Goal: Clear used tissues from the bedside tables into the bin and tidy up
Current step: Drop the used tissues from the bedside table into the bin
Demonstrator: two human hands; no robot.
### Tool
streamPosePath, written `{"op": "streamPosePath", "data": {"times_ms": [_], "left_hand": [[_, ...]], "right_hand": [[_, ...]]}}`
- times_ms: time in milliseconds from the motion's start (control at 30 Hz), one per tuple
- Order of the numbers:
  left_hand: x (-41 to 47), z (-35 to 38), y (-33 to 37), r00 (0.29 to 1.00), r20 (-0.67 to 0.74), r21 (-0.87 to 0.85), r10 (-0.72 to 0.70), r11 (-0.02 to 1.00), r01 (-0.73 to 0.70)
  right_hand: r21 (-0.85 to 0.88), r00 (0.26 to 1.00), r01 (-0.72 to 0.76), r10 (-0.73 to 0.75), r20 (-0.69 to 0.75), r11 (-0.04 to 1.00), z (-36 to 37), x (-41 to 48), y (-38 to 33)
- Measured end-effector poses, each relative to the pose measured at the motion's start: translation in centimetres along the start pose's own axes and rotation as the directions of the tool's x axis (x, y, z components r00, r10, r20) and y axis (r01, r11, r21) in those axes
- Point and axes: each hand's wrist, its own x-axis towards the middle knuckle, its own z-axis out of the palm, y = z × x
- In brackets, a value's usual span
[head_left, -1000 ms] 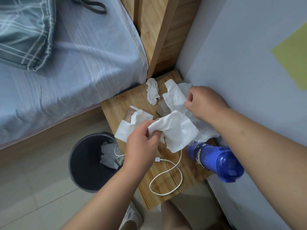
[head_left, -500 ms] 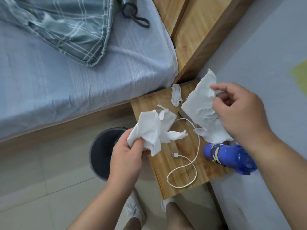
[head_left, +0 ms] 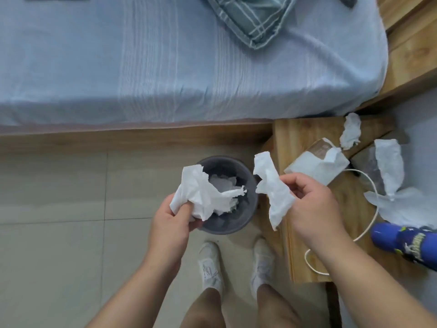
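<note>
**Step in hand: disposal of two tissues into the bin**

The left hand (head_left: 170, 221) grips a crumpled white paper tissue (head_left: 201, 195) in curled fingers, directly above the round grey plastic bin (head_left: 236, 229). The right hand (head_left: 312, 209) pinches a longer white tissue strip (head_left: 272, 188) between thumb and fingertips, over the bin's right rim. The bin already contains white tissue.

Judged next move: bring the strip fully over the opening, then loosen both grips so nothing lands on the floor tiles.

Right of the bin stands the light wooden bedside table (head_left: 298, 133). It carries a white tissue pack with a brown panel (head_left: 316, 166), a white charging cable (head_left: 371, 192), a blue plastic bottle (head_left: 406, 240), a small tissue wad (head_left: 351, 131) and two flatter tissue sheets (head_left: 390, 166). The wad and the sheets appear to need clearing.

Print on the bottle and the pack panel is unreadable.

Beyond the bin lies the bed with a pale blue sheet (head_left: 165, 67).
</note>
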Motion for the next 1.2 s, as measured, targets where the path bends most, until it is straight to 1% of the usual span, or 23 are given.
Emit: {"op": "streamPosePath", "data": {"times_ms": [100,167,267,333,433,533,633,733,933,1100,1200], "left_hand": [[2.3,-1.0,-2.9,0.999,-0.016,-0.011,-0.048,0.999,0.048],[3.9,-1.0,-4.9,0.997,-0.032,-0.028,-0.076,0.997,0.075],[6.4,-0.6,-7.7,0.991,-0.063,-0.039,-0.116,0.993,0.114],[8.1,-0.2,-9.5,0.991,-0.07,-0.015,-0.115,0.993,0.114],[10.5,0.1,-11.7,0.989,-0.071,0.073,-0.127,0.989,0.133],[12.0,0.2,-13.4,0.986,-0.028,0.118,-0.165,0.979,0.167],[12.7,0.4,-14.5,0.976,0.02,0.117,-0.215,0.97,0.211],[13.0,0.8,-15.1,0.978,0.011,0.135,-0.21,0.969,0.207],[11.1,1.7,-13.5,0.992,-0.012,0.137,-0.127,0.982,0.127],[6.9,3.3,-9.7,0.999,0.029,0.119,-0.037,0.992,0.033],[4.2,5.4,-6.9,0.996,0.093,0.121,0.0,0.993,-0.011]], "right_hand": [[-0.04,0.996,-0.059,0.061,0.069,0.997,3.4,1.3,2.9],[-0.039,0.991,-0.096,0.099,0.091,0.995,5.5,2.4,5.4],[-0.088,0.98,-0.149,0.159,0.121,0.985,8.3,4.0,9.0],[-0.128,0.968,-0.192,0.21,0.139,0.973,9.9,5.0,11.4],[-0.198,0.949,-0.241,0.273,0.158,0.95,11.7,6.4,14.4],[-0.242,0.931,-0.275,0.321,0.175,0.93,12.8,7.3,16.6],[-0.242,0.897,-0.329,0.382,0.222,0.913,13.2,7.9,18.1],[-0.277,0.876,-0.343,0.412,0.251,0.898,13.1,8.0,18.6],[-0.239,0.894,-0.35,0.399,0.204,0.906,11.1,6.7,17.0],[-0.169,0.933,-0.312,0.336,0.132,0.935,7.1,3.5,13.2],[-0.099,0.945,-0.302,0.311,0.101,0.948,3.5,1.4,10.3]]}}
